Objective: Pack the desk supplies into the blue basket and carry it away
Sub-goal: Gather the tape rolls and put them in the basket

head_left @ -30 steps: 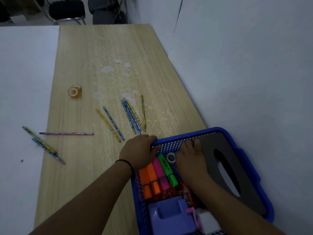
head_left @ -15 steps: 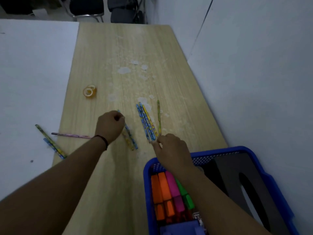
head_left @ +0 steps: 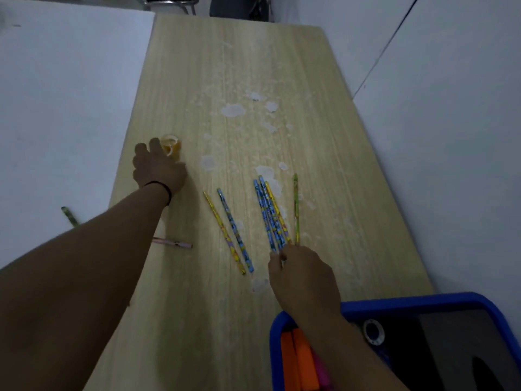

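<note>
On the wooden desk point(head_left: 324, 142) my left hand point(head_left: 158, 169) reaches the amber tape roll point(head_left: 172, 143), fingertips at its left side and partly covering it. A cluster of blue and yellow pencils point(head_left: 269, 213) and a green pencil point(head_left: 295, 207) lie side by side. My right hand point(head_left: 306, 275) pinches their near tips; they still lie flat. A yellow and a blue pencil point(head_left: 232, 232) lie loose between my hands. The blue basket point(head_left: 400, 302) at the bottom right holds orange highlighters point(head_left: 298, 359), a pink one, a small white ring and a dark board point(head_left: 465, 351).
A pink pencil point(head_left: 176, 244) pokes out from under my left forearm. Another green pencil point(head_left: 69, 215) lies on the white surface point(head_left: 62, 108) left of the desk. A white wall runs along the right edge. Chair legs point(head_left: 169, 4) stand beyond the far end.
My left hand left the loose pencils and moved far left to the tape roll. My right hand stays at the pencil cluster's near tips. The view has shifted forward.
</note>
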`<action>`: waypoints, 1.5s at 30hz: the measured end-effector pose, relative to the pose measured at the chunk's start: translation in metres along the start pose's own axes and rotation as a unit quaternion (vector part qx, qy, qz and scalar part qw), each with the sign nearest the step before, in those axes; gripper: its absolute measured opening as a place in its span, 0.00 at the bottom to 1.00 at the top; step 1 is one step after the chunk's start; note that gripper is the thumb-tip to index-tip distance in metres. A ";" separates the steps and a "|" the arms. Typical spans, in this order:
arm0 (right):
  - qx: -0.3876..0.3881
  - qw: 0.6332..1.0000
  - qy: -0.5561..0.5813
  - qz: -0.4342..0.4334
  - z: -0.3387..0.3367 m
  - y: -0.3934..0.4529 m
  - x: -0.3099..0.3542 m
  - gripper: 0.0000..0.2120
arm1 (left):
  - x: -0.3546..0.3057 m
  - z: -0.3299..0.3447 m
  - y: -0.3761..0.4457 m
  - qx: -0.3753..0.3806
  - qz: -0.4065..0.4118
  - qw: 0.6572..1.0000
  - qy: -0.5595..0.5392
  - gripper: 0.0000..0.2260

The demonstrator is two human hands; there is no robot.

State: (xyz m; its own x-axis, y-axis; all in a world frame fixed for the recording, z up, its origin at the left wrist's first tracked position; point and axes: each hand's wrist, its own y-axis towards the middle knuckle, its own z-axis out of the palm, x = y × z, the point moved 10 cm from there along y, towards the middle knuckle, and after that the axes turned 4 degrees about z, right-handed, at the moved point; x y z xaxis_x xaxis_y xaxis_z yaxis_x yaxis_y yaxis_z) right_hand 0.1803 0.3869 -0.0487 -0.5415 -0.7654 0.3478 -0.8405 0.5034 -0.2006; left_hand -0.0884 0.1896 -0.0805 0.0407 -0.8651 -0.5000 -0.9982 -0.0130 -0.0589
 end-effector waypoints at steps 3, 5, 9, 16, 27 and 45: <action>-0.008 1.000 0.007 0.002 -0.002 -0.001 0.001 0.17 | -0.004 0.002 0.012 -0.014 -0.008 1.000 0.010 0.30; -0.010 1.000 0.011 0.006 -0.003 -0.001 0.000 0.17 | -0.008 0.004 0.018 -0.018 0.002 0.999 0.035 0.27; -0.019 1.000 0.017 0.012 -0.005 -0.002 -0.001 0.17 | -0.009 -0.004 0.018 -0.059 0.010 0.996 0.064 0.20; -0.032 0.998 0.046 0.011 -0.011 -0.003 0.002 0.15 | -0.020 -0.023 -0.019 -0.148 0.059 0.987 0.002 0.22; -0.083 0.969 0.232 -0.007 -0.095 -0.034 -0.044 0.08 | -0.141 -0.044 -0.170 -0.045 0.291 0.931 -0.216 0.17; -0.119 0.985 0.121 0.024 -0.082 -0.158 -0.184 0.18 | -0.193 0.087 -0.420 0.308 0.467 0.820 0.121 0.17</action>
State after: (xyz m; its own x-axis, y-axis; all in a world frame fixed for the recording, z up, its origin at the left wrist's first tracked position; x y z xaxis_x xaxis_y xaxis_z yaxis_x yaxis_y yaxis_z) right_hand 0.4146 0.4810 -0.0060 -0.5345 -0.6352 0.5575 -0.7700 0.6379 -0.0114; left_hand 0.3265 0.4059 -0.0340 -0.8128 -0.4289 -0.3942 -0.3745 0.9031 -0.2103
